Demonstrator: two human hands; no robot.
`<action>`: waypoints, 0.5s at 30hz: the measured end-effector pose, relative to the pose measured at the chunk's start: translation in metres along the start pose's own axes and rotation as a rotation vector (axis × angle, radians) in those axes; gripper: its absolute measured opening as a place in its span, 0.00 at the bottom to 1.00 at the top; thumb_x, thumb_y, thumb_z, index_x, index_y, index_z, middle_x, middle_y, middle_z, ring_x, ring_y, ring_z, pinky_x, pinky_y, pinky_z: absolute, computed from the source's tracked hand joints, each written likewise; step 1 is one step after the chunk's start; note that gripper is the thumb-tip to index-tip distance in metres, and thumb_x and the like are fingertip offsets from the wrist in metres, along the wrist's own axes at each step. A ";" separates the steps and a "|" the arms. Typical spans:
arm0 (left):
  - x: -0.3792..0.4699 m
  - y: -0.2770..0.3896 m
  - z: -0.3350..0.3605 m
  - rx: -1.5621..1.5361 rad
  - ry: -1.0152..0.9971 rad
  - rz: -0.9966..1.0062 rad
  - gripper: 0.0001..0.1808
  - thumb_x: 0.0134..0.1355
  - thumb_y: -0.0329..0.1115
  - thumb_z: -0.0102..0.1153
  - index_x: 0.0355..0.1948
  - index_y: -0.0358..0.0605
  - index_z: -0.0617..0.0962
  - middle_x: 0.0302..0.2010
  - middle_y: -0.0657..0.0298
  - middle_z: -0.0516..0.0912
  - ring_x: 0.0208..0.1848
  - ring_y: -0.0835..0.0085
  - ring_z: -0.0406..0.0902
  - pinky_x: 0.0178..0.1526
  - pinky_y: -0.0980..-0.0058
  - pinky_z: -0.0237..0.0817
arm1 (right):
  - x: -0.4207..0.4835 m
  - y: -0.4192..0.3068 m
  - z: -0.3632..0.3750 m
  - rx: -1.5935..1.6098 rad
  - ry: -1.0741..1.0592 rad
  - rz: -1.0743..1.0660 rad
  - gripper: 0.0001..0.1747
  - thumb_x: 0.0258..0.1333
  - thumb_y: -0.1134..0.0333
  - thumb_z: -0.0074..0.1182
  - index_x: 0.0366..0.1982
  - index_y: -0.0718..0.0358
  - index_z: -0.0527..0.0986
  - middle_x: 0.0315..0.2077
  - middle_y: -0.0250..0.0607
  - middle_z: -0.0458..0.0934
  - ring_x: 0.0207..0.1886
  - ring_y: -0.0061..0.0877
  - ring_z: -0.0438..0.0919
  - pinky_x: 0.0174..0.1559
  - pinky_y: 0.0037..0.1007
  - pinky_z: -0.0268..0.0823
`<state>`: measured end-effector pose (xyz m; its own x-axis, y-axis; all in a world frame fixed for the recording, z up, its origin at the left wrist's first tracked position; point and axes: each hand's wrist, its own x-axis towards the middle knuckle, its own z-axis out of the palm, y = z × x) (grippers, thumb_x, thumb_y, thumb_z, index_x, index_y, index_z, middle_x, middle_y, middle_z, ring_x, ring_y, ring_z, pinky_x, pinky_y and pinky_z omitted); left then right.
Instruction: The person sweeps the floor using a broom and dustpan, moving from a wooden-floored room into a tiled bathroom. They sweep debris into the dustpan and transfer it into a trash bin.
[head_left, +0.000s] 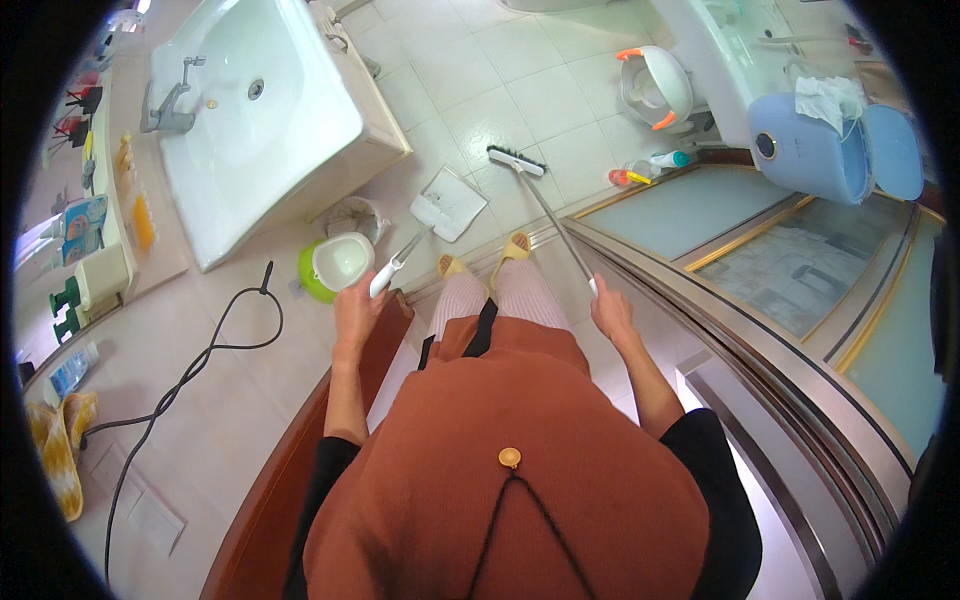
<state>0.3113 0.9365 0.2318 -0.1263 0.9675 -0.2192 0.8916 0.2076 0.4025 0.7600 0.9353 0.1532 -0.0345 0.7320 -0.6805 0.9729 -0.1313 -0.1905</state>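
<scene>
My left hand (355, 315) grips the white handle of a long-handled dustpan (452, 204), whose pale pan lies on the tiled floor, with small dark debris near its handle end. My right hand (613, 308) holds the metal-and-white handle of a broom (517, 160). Its dark-bristled head rests on the tiles, to the right of the pan and a little beyond it, apart from it. My feet in yellow slippers (512, 250) stand at the door threshold, just short of both tools.
A washbasin (255, 127) on a cabinet stands at left, with a green-and-white bin (341, 261) and a bag-lined basket (356, 219) below. A white-and-orange tub (655, 86), bottles (649, 168) and a blue container (810, 146) are at right, beside a glazed sliding door (697, 217). A cable (214, 349) hangs at left.
</scene>
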 end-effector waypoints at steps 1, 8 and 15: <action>0.001 -0.002 0.001 -0.002 0.001 0.007 0.10 0.53 0.37 0.61 0.27 0.44 0.75 0.20 0.49 0.76 0.26 0.47 0.73 0.26 0.56 0.62 | -0.002 -0.002 -0.003 0.027 0.030 0.014 0.28 0.54 0.67 0.44 0.59 0.57 0.60 0.32 0.60 0.78 0.35 0.52 0.77 0.38 0.50 0.67; 0.002 -0.023 0.007 -0.012 -0.021 0.021 0.10 0.51 0.36 0.62 0.27 0.44 0.75 0.20 0.49 0.76 0.26 0.47 0.73 0.26 0.56 0.62 | 0.113 -0.034 -0.019 0.280 0.246 0.093 0.26 0.53 0.67 0.46 0.56 0.57 0.60 0.34 0.63 0.76 0.39 0.56 0.75 0.42 0.51 0.66; -0.001 -0.038 0.007 0.006 -0.040 -0.001 0.10 0.50 0.36 0.63 0.29 0.44 0.75 0.21 0.50 0.77 0.26 0.48 0.74 0.26 0.56 0.63 | 0.274 -0.074 -0.091 0.192 0.243 0.129 0.19 0.54 0.65 0.43 0.48 0.61 0.67 0.42 0.57 0.76 0.48 0.50 0.74 0.49 0.44 0.67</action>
<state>0.2802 0.9263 0.2103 -0.1100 0.9606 -0.2551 0.8940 0.2078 0.3970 0.6993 1.2064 0.0458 0.1637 0.8360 -0.5238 0.9040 -0.3397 -0.2596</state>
